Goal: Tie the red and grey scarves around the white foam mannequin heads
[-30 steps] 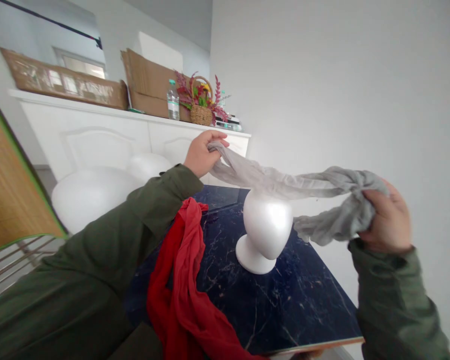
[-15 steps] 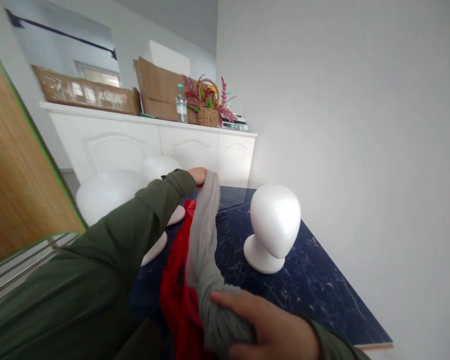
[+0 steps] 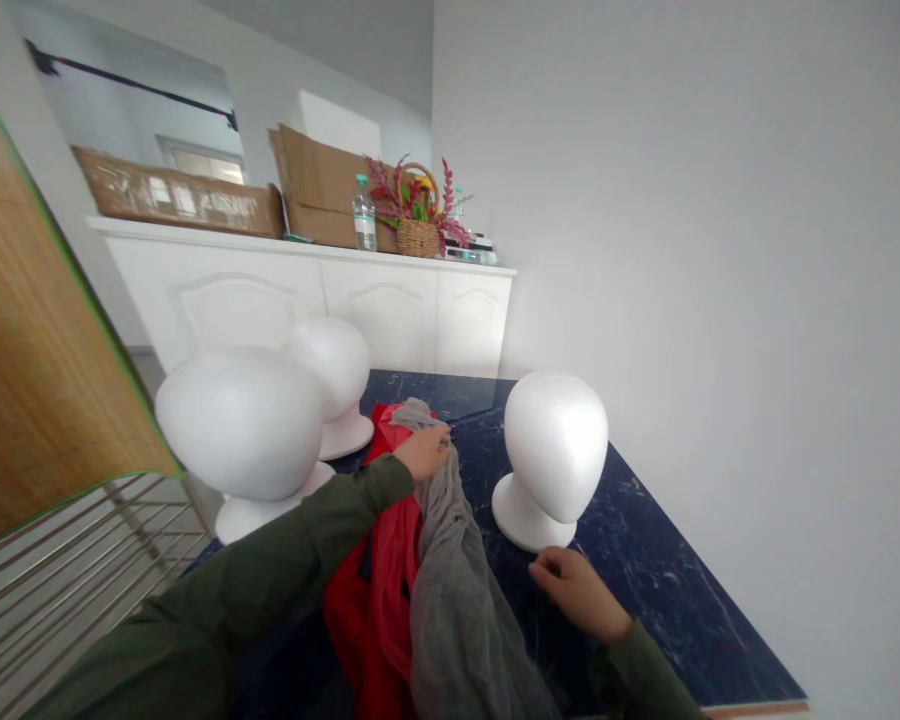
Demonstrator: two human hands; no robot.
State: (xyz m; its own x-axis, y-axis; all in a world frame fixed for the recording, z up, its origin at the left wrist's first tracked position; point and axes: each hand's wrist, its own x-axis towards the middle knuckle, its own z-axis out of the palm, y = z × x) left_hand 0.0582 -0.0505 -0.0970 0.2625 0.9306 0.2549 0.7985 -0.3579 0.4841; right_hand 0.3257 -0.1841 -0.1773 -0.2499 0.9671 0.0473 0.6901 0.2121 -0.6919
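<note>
Head view: we see three foam heads [image 3: 555,445] on the counter [image 3: 645,580] around a red scarf [image 3: 379,590]. Our left hand [image 3: 422,452] pinches the grey scarf [image 3: 457,600]; our right hand [image 3: 574,590] rests loosely curled, holding nothing.

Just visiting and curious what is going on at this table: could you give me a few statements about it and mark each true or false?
1. The left hand grips the grey scarf. True.
2. The grey scarf is draped over a foam head. False: it lies on the dark marble table, partly over the red scarf.
3. Three white foam heads stand on the table. True.
4. The right hand holds the water bottle. False: the bottle stands on the white sideboard.
</note>
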